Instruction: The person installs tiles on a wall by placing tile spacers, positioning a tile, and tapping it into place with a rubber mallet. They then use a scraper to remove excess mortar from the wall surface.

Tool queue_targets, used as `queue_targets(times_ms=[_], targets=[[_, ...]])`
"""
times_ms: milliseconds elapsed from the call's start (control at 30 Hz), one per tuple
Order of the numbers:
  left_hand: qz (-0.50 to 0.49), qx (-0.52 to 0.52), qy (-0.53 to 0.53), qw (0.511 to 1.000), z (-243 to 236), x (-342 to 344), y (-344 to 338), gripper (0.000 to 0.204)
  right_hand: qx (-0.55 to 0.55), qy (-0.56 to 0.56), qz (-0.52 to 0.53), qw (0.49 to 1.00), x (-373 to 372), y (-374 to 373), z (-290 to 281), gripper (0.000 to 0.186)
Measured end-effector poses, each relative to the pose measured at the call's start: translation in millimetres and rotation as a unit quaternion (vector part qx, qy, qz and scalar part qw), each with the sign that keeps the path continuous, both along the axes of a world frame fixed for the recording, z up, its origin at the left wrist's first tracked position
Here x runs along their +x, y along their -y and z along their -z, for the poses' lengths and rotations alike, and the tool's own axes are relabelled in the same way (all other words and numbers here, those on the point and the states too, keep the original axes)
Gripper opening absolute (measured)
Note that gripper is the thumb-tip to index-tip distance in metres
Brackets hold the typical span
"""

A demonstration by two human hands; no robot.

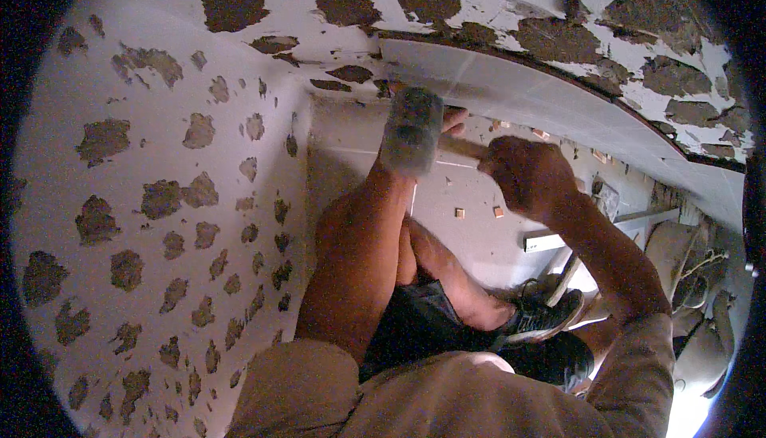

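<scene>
A white wall (159, 199) pocked with brown chipped patches meets a second pitted wall (511, 7) at a corner. Below that corner lies a pale tiled floor (471, 238) (small spacers scattered on it); right of it lean sacks (678, 254).

One grey rubber mallet with a pale wooden handle (412, 129) is in view, and it serves as the landmark here. Two bare hands show: the right hand (523, 173) just right of the mallet head, on the handle, and the left hand (452, 121) partly hidden behind the head. Below and right of the mallet lie two small orange tile spacers (460, 212) on the pale floor. Further below right sit two black laced shoes (549, 316). One long metal straightedge (598, 226) lies well to the right.
</scene>
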State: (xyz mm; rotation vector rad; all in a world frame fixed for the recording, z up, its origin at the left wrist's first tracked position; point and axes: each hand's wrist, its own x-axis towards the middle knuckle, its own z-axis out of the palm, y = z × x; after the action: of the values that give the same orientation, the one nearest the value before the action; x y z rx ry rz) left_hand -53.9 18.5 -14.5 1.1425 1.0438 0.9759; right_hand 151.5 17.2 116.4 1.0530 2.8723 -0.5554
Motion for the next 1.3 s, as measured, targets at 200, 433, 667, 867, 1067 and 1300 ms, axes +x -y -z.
queue_targets(times_ms=[200, 433, 667, 867, 1067, 1300], targets=[[-0.121, -0.240, 0.392, 0.880, -1, 3, 8, 0.087, 0.010, -0.031, 0.097, 0.995, 20, -3, 12, 0.017], [-0.162, -0.303, 0.359, 0.868, 0, 9, 1, 0.101, -0.038, 0.062, 0.088, 0.993, 91, 19, 23, 0.026], [-0.185, -0.314, 0.403, 0.840, 5, 6, 1, 0.097, -0.048, 0.168, 0.016, 0.985, 88, -1, 47, 0.029], [-0.219, -0.301, 0.401, 0.837, 6, 9, 3, 0.099, -0.107, 0.147, -0.010, 0.983, 86, 2, 49, 0.029], [-0.243, -0.292, 0.418, 0.825, 3, 11, 1, 0.102, -0.116, 0.123, 0.040, 0.985, 88, 5, 53, 0.025], [-0.240, -0.294, 0.404, 0.832, -5, 17, 4, 0.102, -0.070, 0.146, -0.010, 0.987, 100, 3, 62, 0.026]])
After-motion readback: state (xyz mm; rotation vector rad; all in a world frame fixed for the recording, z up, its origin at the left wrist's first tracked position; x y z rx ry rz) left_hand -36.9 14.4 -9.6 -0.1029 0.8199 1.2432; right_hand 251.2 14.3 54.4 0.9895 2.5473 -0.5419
